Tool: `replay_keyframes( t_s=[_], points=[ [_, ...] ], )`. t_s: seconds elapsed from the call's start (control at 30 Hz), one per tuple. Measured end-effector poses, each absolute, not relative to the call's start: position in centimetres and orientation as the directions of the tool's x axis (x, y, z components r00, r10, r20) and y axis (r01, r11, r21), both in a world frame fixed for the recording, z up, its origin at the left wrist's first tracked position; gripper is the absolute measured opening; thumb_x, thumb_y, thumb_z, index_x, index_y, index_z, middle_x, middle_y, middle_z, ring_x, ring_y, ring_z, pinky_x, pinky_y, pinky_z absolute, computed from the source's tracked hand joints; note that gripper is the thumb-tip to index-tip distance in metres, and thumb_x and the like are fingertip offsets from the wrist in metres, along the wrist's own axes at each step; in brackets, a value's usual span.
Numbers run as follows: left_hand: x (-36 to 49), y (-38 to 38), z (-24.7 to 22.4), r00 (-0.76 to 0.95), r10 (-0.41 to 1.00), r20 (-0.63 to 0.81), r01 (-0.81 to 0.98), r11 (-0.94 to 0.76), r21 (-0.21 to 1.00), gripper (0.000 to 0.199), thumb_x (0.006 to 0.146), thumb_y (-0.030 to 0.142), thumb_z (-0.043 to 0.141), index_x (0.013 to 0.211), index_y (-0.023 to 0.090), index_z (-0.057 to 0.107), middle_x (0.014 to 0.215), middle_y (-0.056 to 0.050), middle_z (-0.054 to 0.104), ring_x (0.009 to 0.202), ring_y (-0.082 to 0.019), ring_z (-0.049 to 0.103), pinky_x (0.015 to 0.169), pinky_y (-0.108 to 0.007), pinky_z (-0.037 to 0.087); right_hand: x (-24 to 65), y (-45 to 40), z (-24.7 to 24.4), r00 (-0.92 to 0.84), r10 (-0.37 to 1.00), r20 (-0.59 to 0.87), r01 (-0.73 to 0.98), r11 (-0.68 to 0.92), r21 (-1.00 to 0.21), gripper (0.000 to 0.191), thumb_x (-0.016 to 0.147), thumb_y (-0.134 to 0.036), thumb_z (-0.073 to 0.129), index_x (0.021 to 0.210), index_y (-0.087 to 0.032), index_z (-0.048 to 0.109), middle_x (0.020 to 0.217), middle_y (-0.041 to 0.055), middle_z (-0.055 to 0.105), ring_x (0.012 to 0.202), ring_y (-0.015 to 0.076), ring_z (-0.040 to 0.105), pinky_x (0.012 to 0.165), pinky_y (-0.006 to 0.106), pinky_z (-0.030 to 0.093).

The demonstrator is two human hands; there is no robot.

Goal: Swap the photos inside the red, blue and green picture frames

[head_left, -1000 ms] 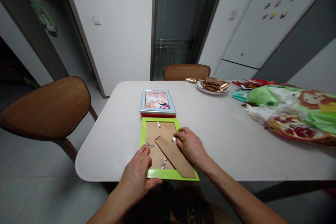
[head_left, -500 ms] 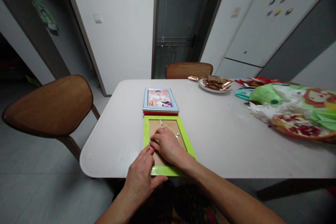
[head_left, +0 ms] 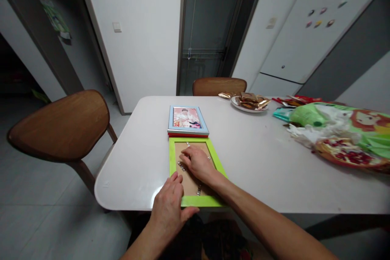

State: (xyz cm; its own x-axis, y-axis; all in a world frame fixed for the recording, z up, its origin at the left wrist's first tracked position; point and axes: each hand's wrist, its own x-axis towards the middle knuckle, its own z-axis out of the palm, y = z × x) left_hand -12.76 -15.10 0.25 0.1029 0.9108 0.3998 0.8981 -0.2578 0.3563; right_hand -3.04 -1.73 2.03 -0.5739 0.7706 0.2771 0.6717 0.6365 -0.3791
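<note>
A green photo frame (head_left: pixel 172 158) lies back side up at the table's near edge, its brown backing board (head_left: pixel 190 176) showing. Small metal clips sit around the board; the left clip (head_left: pixel 182 166) lies over the board. My left hand (head_left: pixel 170 197) grips the frame's near left corner, fingers along the left side and thumb by the front edge. Over the board is my right hand (head_left: pixel 198 162), its fingers bent and slightly apart just above the left clip, with nothing seen in them. It partly hides the upper and right clips.
Behind the green frame, a light blue photo frame (head_left: pixel 203 124) lies picture up on a red one (head_left: pixel 189 135). A plate (head_left: pixel 248 109) of gold-wrapped packets is farther back. At right lie a green bag (head_left: pixel 307 115) and an opened pomegranate (head_left: pixel 350 152). Wooden chairs (head_left: pixel 61 126) flank the table.
My right fingers have come off the left clip and moved slightly up and right. That clip now shows, lying over the board. My left hand stays at the frame's corner.
</note>
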Motion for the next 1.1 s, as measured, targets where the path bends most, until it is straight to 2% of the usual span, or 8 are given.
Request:
replay_keyframes(
  t_s=[0.17,0.3,0.57,0.7,0.8,0.87,0.97,1.1],
  points=[
    [-12.8,-15.0,0.2,0.099,0.908,0.408,0.895,-0.260,0.362,0.046,0.051,0.029,0.075,0.087,0.015,0.051,0.107,-0.015,0.057,0.108,-0.029,0.047,0.085,-0.042,0.046,-2.5,1.8,1.3,-0.445,0.857,0.259,0.814,0.508,-0.282,0.027,0.080,-0.024,0.040,0.076,-0.013,0.065,0.077,0.0095,0.058,0.077,0.0166,0.049,0.072,0.026,0.033],
    [-13.0,-14.7,0.1,0.113,0.908,0.403,0.886,-0.276,0.372,0.045,0.054,0.030,0.073,0.090,0.015,0.050,0.107,-0.015,0.058,0.109,-0.029,0.046,0.085,-0.042,0.046,-2.7,2.7,0.6,-0.401,0.879,0.257,0.838,0.465,-0.285,0.025,0.079,-0.025,0.042,0.089,-0.017,0.064,0.086,0.0092,0.056,0.083,0.0179,0.047,0.074,0.027,0.033],
    [-13.1,-14.7,-0.3,0.123,0.904,0.410,0.888,-0.284,0.361,0.043,0.058,0.029,0.071,0.092,0.015,0.048,0.110,-0.016,0.056,0.110,-0.029,0.045,0.086,-0.044,0.044,-2.9,2.5,0.4,-0.421,0.871,0.255,0.825,0.484,-0.291,0.024,0.079,-0.026,0.043,0.090,-0.025,0.065,0.086,0.0068,0.055,0.082,0.0186,0.045,0.071,0.028,0.034],
    [-13.1,-14.2,0.0,0.106,0.910,0.400,0.885,-0.270,0.379,0.040,0.057,0.027,0.071,0.089,0.016,0.049,0.110,-0.014,0.056,0.110,-0.028,0.045,0.086,-0.043,0.044,-3.1,3.0,1.0,-0.468,0.851,0.239,0.797,0.523,-0.302,0.025,0.079,-0.024,0.043,0.090,-0.023,0.066,0.086,0.0076,0.056,0.081,0.0177,0.047,0.072,0.028,0.034],
    [-13.2,-13.3,0.3,0.076,0.925,0.373,0.885,-0.235,0.403,0.040,0.057,0.027,0.071,0.089,0.015,0.050,0.111,-0.014,0.056,0.112,-0.027,0.044,0.088,-0.042,0.043,-2.4,2.6,2.2,-0.549,0.802,0.235,0.722,0.596,-0.351,0.028,0.078,-0.021,0.043,0.099,-0.018,0.062,0.093,0.0085,0.058,0.086,0.0175,0.049,0.079,0.028,0.034],
    [-13.3,-12.8,0.3,0.059,0.933,0.354,0.886,-0.212,0.411,0.040,0.056,0.027,0.071,0.088,0.014,0.051,0.112,-0.015,0.055,0.112,-0.027,0.043,0.089,-0.040,0.042,-1.1,1.5,3.3,-0.670,0.711,0.214,0.611,0.692,-0.385,0.030,0.075,-0.018,0.045,0.101,-0.017,0.060,0.098,0.0076,0.057,0.091,0.0171,0.048,0.083,0.029,0.033],
    [-13.5,-12.2,0.2,0.054,0.940,0.336,0.885,-0.201,0.421,0.034,0.055,0.026,0.071,0.081,0.015,0.052,0.113,-0.015,0.054,0.113,-0.027,0.042,0.090,-0.040,0.041,1.1,-0.7,4.4,-0.830,0.547,0.109,0.459,0.780,-0.425,0.027,0.068,-0.018,0.053,0.093,-0.022,0.064,0.106,0.0048,0.054,0.097,0.0180,0.046,0.087,0.031,0.033],
    [-13.6,-12.1,0.0,0.049,0.945,0.322,0.884,-0.191,0.426,0.029,0.056,0.025,0.070,0.077,0.015,0.052,0.114,-0.016,0.053,0.114,-0.026,0.041,0.091,-0.039,0.040,2.5,-2.7,4.1,-0.837,0.540,0.090,0.453,0.775,-0.440,0.019,0.067,-0.020,0.058,0.082,-0.025,0.067,0.113,0.0050,0.049,0.103,0.0203,0.042,0.090,0.036,0.029]
  ],
)
